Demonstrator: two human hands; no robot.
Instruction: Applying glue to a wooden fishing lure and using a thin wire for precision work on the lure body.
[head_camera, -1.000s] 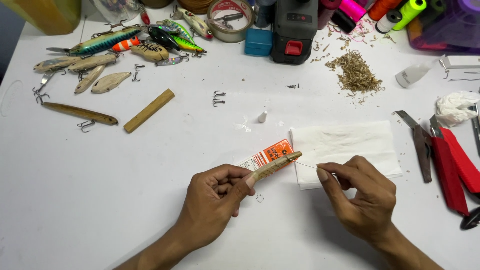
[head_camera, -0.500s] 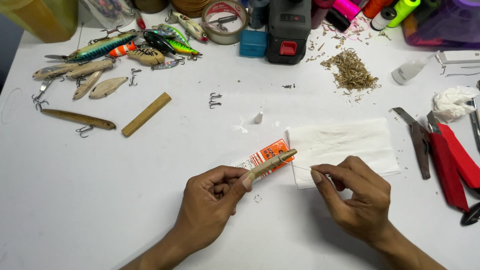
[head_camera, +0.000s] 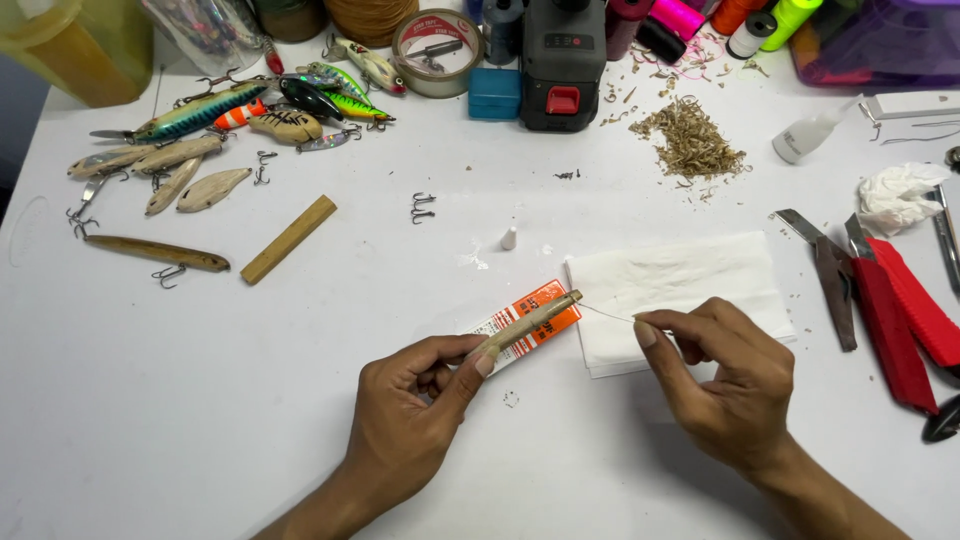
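White and matte, the bench (head_camera: 300, 400) carries everything you need. Your left hand (head_camera: 415, 420) has its fingers closed round a slim, unpainted wooden lure body (head_camera: 528, 322), tilted up to the right just above an orange-and-white packet (head_camera: 530, 328). Your right hand (head_camera: 725, 385) pinches a thin, springy wire (head_camera: 606, 313) that runs toward the lure's far tip; whether it has entered the wood I cannot tell. To do this well, keep the wire in line with the body's long axis and grip it close to the tip so it does not buckle. Just behind lies a soft folded paper towel (head_camera: 680, 290). Farther out sit a small white cap (head_camera: 509, 238), a treble hook (head_camera: 422, 207), a flat wooden strip (head_camera: 288, 239), coarse wood shavings (head_camera: 690, 140), red-handled pliers (head_camera: 890, 320), and glossy painted lures (head_camera: 300, 100) beside bare carved blanks (head_camera: 175, 165).
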